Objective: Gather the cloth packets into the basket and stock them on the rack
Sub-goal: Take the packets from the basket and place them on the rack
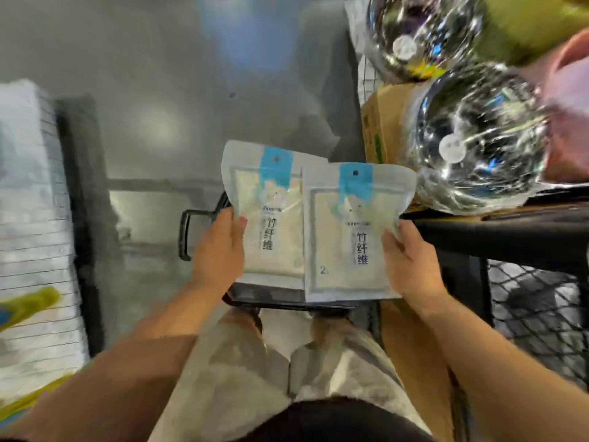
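- The left hand [220, 250] grips the left packet [271, 218] by its side edge, thumb on the front.
- The right hand [411, 266] grips the right packet [347, 237] the same way; this packet overlaps the left one.
- Both are held upright over the black basket [186, 234], beside the rack [497, 237].

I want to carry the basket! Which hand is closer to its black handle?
Left. The left hand is just right of the black handle; the right hand is farther right, beyond both packets.
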